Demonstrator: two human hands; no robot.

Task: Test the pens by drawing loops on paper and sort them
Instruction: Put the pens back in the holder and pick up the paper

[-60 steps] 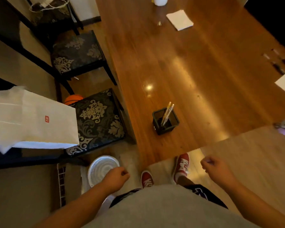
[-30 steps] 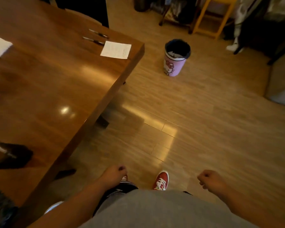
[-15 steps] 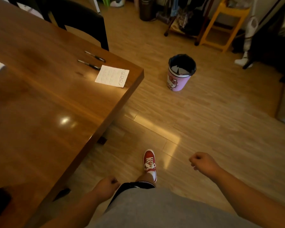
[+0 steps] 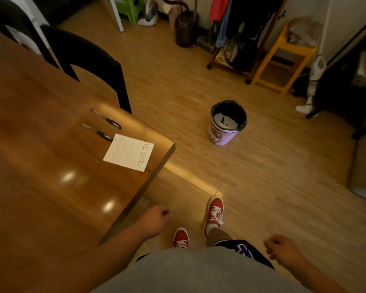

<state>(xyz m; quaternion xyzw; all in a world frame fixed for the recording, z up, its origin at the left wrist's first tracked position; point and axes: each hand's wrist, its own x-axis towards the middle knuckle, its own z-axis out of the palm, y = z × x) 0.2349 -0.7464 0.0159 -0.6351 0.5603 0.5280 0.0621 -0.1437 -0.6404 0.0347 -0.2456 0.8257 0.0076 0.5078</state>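
Note:
A white sheet of paper (image 4: 129,152) with a row of drawn loops lies near the corner of the wooden table (image 4: 40,176). Two dark pens lie side by side just beyond it, one pen (image 4: 96,132) touching the paper's far edge and the other pen (image 4: 106,119) farther back. My left hand (image 4: 154,218) is a loose fist beside the table's edge, holding nothing. My right hand (image 4: 283,249) is also curled shut and empty, low at the right over the floor. Both hands are well short of the paper.
A pink bin (image 4: 227,122) with a black liner stands on the floor to the right of the table corner. A black chair (image 4: 82,58) is pushed against the table's far side. A yellow stool (image 4: 283,60) and a clothes rack stand by the wall.
The view has swung away from the black pen holder and moved closer to the table corner. The paper, pens and bin appear nearer. Both fists stay closed and have swung with my steps.

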